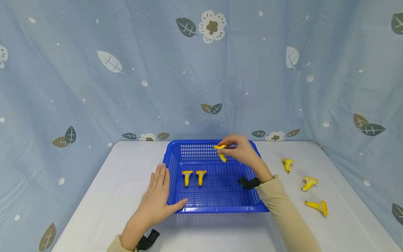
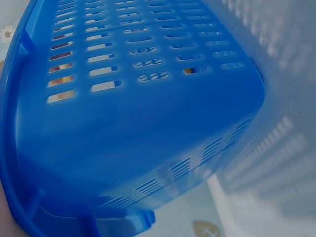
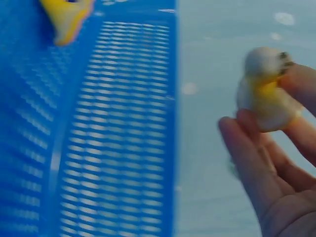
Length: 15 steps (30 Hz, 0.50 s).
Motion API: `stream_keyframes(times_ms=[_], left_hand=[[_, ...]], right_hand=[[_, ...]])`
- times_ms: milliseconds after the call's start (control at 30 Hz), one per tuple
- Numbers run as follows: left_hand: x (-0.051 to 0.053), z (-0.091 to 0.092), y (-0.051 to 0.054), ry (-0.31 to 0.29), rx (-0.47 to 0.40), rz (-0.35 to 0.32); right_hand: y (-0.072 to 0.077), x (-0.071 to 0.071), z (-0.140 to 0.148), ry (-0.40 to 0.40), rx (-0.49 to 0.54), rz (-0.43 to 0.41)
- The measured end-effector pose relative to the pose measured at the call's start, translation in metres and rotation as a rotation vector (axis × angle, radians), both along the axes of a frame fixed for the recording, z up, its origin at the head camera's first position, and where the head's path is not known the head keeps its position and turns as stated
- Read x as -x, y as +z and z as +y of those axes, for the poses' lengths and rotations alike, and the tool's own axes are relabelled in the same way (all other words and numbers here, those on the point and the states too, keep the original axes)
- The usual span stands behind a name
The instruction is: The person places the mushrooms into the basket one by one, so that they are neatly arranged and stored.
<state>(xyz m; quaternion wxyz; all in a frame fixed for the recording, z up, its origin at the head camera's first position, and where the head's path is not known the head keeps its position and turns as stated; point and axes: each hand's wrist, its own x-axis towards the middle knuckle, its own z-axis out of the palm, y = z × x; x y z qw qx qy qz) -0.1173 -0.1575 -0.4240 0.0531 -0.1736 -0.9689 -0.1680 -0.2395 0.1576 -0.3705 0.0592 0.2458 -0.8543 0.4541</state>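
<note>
A blue plastic basket (image 1: 220, 209) with slotted walls sits on the table. My right hand (image 1: 240, 149) pinches a yellow chanterelle mushroom (image 1: 223, 157) over the basket's far side. Close up in the right wrist view, this mushroom (image 3: 269, 96) is held between thumb and fingertips, its pale parts and dark stem end showing. Two more chanterelles, the left one (image 1: 187, 178) and the right one (image 1: 200, 178), lie side by side on the basket floor, caps away from me. With fingers straight, my left hand (image 1: 156, 201) rests on the basket's near-left corner. The left wrist view shows mainly the basket's outer wall (image 2: 133, 138).
Right of the basket on the white table (image 1: 132, 168) lie three chanterelles: a far one (image 1: 287, 165), a middle one (image 1: 310, 183) and a near one (image 1: 317, 207). A blue patterned curtain (image 1: 151, 52) hangs behind and beside the table.
</note>
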Motion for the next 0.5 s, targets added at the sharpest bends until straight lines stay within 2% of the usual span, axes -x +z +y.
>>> stream_keyframes(times_ms=[233,500], left_hand=[[0.0,0.001,0.0,0.001,0.01,0.006],[0.001,0.001,0.001,0.002,0.009,0.005]], right_hand=[[-0.024,0.006,-0.009,-0.094,-0.043,-0.055],[-0.035,0.008,-0.013,-0.079,-0.113,-0.131]])
